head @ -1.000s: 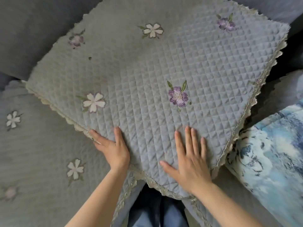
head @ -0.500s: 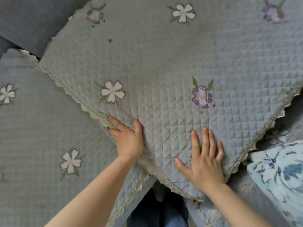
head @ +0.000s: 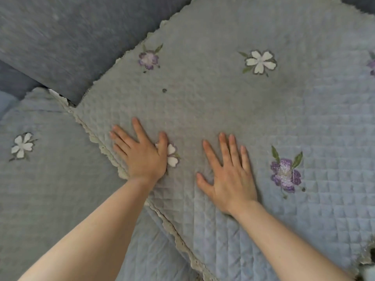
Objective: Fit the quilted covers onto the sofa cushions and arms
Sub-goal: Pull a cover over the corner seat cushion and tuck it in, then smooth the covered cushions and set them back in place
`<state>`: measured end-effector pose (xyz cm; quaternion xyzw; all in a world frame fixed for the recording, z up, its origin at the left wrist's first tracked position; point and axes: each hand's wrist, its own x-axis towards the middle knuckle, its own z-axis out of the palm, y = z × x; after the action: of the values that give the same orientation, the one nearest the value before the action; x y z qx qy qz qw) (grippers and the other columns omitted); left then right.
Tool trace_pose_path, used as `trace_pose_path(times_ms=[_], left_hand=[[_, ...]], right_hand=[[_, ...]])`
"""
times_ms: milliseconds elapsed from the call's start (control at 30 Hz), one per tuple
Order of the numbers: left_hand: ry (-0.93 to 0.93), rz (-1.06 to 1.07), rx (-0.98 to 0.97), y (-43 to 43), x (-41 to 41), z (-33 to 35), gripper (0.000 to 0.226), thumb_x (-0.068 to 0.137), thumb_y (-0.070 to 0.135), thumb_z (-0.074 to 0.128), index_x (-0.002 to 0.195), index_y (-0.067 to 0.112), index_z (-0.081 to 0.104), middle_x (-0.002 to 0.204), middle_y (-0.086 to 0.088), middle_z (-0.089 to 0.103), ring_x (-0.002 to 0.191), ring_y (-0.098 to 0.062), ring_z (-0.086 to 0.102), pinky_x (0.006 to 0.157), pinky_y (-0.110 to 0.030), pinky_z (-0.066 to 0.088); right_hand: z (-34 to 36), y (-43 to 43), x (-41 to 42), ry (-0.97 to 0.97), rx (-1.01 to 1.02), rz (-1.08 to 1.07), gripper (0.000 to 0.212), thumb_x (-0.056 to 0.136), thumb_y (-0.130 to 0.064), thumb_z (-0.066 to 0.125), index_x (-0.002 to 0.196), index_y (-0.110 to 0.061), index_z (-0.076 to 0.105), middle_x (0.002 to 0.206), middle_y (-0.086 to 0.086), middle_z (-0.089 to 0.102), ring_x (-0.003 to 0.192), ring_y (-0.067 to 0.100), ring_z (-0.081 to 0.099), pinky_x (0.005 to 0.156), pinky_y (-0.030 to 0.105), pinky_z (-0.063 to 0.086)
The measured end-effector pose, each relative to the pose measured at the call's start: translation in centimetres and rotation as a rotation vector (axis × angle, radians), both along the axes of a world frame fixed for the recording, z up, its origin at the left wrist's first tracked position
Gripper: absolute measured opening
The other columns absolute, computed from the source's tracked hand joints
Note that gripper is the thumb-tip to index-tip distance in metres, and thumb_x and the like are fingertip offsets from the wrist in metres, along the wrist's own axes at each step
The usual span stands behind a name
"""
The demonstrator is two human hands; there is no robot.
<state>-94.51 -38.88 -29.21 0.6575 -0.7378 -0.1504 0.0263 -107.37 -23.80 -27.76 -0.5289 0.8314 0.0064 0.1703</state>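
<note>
Head: left hand (head: pixel 142 157) and right hand (head: pixel 229 179) slid up the quilted cover (head: pixel 223 98).

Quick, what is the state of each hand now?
Left hand: open, flat on the quilted cover.
Right hand: open, flat on the same cover.

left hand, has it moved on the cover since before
Yes. The left hand slid forward up the quilted cover: earlier short of the white flower, now partly over it.
</note>
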Motion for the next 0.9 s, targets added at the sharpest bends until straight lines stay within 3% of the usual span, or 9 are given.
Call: trace_pose_path(times_ms=[167, 333, 400, 500, 600, 700, 767, 833, 900], left_hand=[[-0.023, -0.015, 0.037, -1.0, 0.3, -4.3, 0.084, 0.086, 0.065, 0.017, 0.151, 0.019, -0.010, 0.152, -0.030, -0.020, 0.142, -0.039, -0.019, 0.113, -0.052, -0.011], [-0.081, -0.025, 0.088, -1.0, 0.4, -2.6, 0.084, 0.089, 0.063, 0.022, 0.151, 0.017, -0.010, 0.152, -0.030, -0.020, 0.142, -0.040, -0.018, 0.114, -0.052, -0.009], [-0.110, -0.014, 0.093, -0.7, -0.1, -0.8, 0.079, 0.094, 0.055, 0.030, 0.153, 0.014, -0.003, 0.153, -0.031, -0.015, 0.144, -0.040, -0.013, 0.115, -0.052, -0.005], [-0.076, -0.134, 0.134, 3.2, -1.4, 1.2, 0.072, 0.098, 0.048, 0.025, 0.153, 0.011, -0.003, 0.156, -0.025, -0.014, 0.144, -0.036, -0.016, 0.116, -0.050, -0.006], [-0.082, -0.412, 0.201, 12.5, -3.8, 1.8, 0.083, 0.089, 0.063, 0.005, 0.151, 0.008, -0.004, 0.156, -0.026, -0.011, 0.145, -0.034, -0.018, 0.117, -0.044, -0.008], [-0.076, -0.575, 0.212, 20.2, -5.1, 2.2, 0.092, 0.090, 0.064, 0.001, 0.145, -0.006, 0.022, 0.151, -0.035, 0.015, 0.143, -0.043, 0.009, 0.115, -0.045, 0.006], [-0.068, -0.670, 0.209, 22.8, -5.0, 2.4, 0.089, 0.093, 0.061, 0.001, 0.142, -0.007, 0.031, 0.148, -0.036, 0.024, 0.140, -0.043, 0.019, 0.114, -0.043, 0.009], [-0.134, -0.707, 0.255, 23.7, -4.7, 3.1, 0.088, 0.090, 0.062, -0.009, 0.147, -0.001, 0.014, 0.153, -0.031, 0.009, 0.143, -0.041, 0.008, 0.116, -0.040, 0.004], [-0.315, -0.744, 0.351, 23.5, -4.4, 3.9, 0.078, 0.090, 0.060, -0.007, 0.148, 0.008, -0.013, 0.154, -0.022, -0.018, 0.145, -0.037, -0.012, 0.119, -0.041, 0.000]], right_hand=[[-2.6, -0.9, 0.1, -0.003, -0.051, 0.023, 0.079, 0.085, -0.064, 0.033, 0.152, -0.026, 0.015, 0.159, 0.017, 0.008, 0.147, 0.032, 0.004, 0.116, 0.051, 0.007], [-1.5, -1.0, -0.2, -0.091, -0.051, 0.041, 0.078, 0.085, -0.065, 0.029, 0.152, -0.034, 0.003, 0.159, 0.007, -0.011, 0.146, 0.024, -0.016, 0.117, 0.043, -0.010], [-0.6, -0.1, -1.5, -0.133, -0.090, 0.061, 0.074, 0.086, -0.062, 0.030, 0.151, -0.034, 0.007, 0.159, 0.000, -0.009, 0.147, 0.020, -0.012, 0.116, 0.038, -0.011], [0.4, 6.1, -5.2, -0.029, -0.076, -0.265, 0.072, 0.087, -0.058, 0.025, 0.151, -0.024, 0.021, 0.159, 0.005, 0.011, 0.148, 0.024, 0.008, 0.117, 0.045, 0.005], [1.1, 15.5, -7.2, 0.043, 0.053, -0.450, 0.076, 0.091, -0.065, 0.008, 0.152, -0.019, 0.005, 0.159, 0.010, 0.000, 0.148, 0.026, -0.002, 0.117, 0.047, 0.005], [0.6, 19.6, -5.0, -0.056, 0.068, -0.535, 0.073, 0.096, -0.058, 0.013, 0.151, -0.011, 0.016, 0.158, 0.014, 0.008, 0.147, 0.029, 0.006, 0.117, 0.045, 0.008], [0.3, 20.6, -3.9, -0.110, 0.046, -0.614, 0.071, 0.096, -0.056, 0.011, 0.152, -0.013, 0.007, 0.159, 0.011, -0.004, 0.147, 0.026, -0.007, 0.119, 0.044, 0.006], [0.7, 21.2, -4.7, -0.203, 0.072, -0.576, 0.069, 0.097, -0.055, 0.013, 0.150, -0.020, -0.013, 0.155, 0.005, -0.026, 0.143, 0.021, -0.025, 0.120, 0.043, -0.004], [2.8, 22.2, -6.7, -0.337, 0.150, -0.508, 0.072, 0.098, -0.048, 0.030, 0.151, -0.023, -0.012, 0.155, -0.002, -0.028, 0.144, 0.019, -0.024, 0.120, 0.040, -0.004]])
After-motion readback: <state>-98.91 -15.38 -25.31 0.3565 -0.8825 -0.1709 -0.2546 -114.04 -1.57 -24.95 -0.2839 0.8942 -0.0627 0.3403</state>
